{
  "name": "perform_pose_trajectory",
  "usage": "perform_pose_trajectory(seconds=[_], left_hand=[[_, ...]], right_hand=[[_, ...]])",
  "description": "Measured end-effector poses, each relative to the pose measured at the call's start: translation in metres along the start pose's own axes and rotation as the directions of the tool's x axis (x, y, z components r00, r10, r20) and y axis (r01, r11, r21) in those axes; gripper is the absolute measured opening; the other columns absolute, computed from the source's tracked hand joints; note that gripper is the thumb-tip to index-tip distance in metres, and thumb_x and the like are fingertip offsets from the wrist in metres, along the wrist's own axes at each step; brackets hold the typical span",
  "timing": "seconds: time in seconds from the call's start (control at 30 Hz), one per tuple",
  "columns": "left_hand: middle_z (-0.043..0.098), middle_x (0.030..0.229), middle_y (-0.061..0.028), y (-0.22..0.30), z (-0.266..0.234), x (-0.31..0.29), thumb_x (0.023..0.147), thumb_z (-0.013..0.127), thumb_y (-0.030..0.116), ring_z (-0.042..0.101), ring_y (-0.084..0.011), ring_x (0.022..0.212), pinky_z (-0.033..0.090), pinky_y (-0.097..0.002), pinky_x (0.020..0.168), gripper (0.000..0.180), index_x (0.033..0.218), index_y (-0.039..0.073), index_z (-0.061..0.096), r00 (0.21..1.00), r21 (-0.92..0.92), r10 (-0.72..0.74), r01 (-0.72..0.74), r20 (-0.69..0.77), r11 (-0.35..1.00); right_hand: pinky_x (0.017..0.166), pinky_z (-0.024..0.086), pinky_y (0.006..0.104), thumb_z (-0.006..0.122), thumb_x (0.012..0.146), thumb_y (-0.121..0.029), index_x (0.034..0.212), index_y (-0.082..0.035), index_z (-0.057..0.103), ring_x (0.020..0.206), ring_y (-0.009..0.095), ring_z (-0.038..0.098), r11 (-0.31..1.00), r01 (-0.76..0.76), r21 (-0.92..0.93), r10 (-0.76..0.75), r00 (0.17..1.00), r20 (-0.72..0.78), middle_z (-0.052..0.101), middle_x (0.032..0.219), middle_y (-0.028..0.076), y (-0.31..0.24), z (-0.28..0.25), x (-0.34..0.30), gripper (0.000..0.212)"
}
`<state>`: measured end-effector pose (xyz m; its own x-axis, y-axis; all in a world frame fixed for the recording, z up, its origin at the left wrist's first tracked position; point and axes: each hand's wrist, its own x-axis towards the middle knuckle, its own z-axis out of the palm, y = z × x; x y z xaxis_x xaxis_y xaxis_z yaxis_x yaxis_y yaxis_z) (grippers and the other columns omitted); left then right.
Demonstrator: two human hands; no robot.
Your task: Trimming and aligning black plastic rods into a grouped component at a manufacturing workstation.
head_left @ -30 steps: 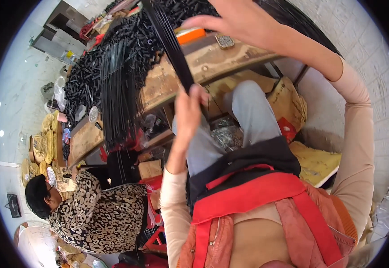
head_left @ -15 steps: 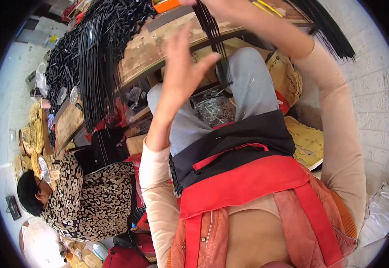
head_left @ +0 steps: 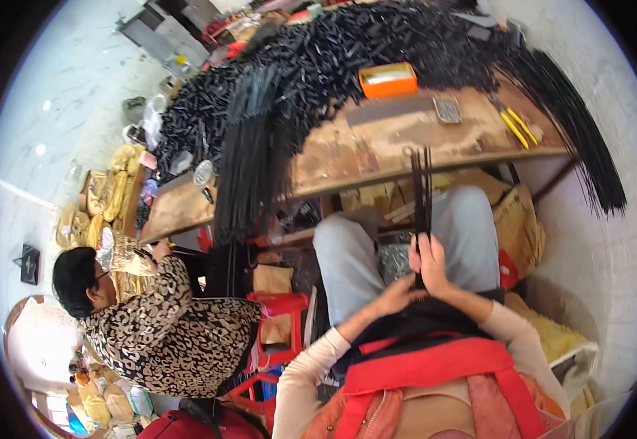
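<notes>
A bundle of thin black cables [head_left: 422, 194] stands roughly upright between my knees, its top reaching the table's front edge. My right hand [head_left: 431, 265] is closed around the lower part of it. At the bundle's bottom end is my left hand [head_left: 397, 295], fingers stretched out flat towards it and the thumb side near my right wrist. The lower tip of the bundle is partly hidden by my hands. A black and red apron [head_left: 435, 358] covers my lap below them.
The wooden table [head_left: 333, 161] bears a heap of small black parts [head_left: 377, 36], an orange box [head_left: 388, 80], a metal tin [head_left: 448, 110] and yellow-handled pliers [head_left: 516, 128]. Long black cables hang over its edge at left [head_left: 249, 161] and right [head_left: 582, 124]. A person [head_left: 172, 322] sits at left.
My right hand has come down from above the table with the bundle and now holds it over my lap. My raised left hand has dropped beside it. The view has shifted, showing more table.
</notes>
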<state>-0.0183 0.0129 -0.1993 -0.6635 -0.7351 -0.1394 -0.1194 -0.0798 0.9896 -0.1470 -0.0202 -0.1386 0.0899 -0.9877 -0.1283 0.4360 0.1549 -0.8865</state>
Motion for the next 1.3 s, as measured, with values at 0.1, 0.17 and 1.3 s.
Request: perform_pose_trajectory(seconds=[0.1,0.17,1.3], left_hand=[[0.066,0.107,-0.0097,0.016,0.001,-0.01,0.089,0.066,0.008,0.06,-0.0173,0.104,0.048,-0.0332,0.092,0.034,0.12,-0.002,0.055,0.98,0.004,-0.195,0.195,0.048,0.981],[0.067,0.106,-0.0093,0.034,-0.035,-0.015,0.09,0.065,0.01,0.061,-0.0174,0.102,0.05,-0.0325,0.09,0.033,0.12,-0.001,0.056,0.965,0.029,-0.205,0.203,0.166,0.979],[0.061,0.104,-0.0235,0.166,-0.337,0.186,0.079,0.07,0.012,0.066,-0.0385,0.089,0.057,-0.0439,0.072,0.016,0.084,-0.003,0.066,0.729,0.779,0.311,0.624,-0.61,0.063]], right_hand=[[0.045,0.028,0.0214,0.039,0.103,-0.022,0.081,-0.006,0.046,0.049,0.004,0.034,0.998,0.032,0.049,-0.032,0.999,-0.004,0.041,0.06,-0.003,-0.004,-0.001,-0.009,0.028],[0.052,0.038,0.0225,0.042,0.102,-0.019,0.089,-0.005,0.048,0.054,0.007,0.043,1.0,0.021,-0.011,-0.02,0.996,0.09,0.048,0.066,0.0,-0.009,-0.009,-0.011,0.02],[0.054,0.038,0.0215,0.056,0.096,-0.013,0.096,-0.004,0.052,0.059,0.004,0.046,0.998,-0.018,-0.065,0.026,0.993,0.113,0.05,0.071,-0.002,-0.051,0.014,0.06,0.01]])
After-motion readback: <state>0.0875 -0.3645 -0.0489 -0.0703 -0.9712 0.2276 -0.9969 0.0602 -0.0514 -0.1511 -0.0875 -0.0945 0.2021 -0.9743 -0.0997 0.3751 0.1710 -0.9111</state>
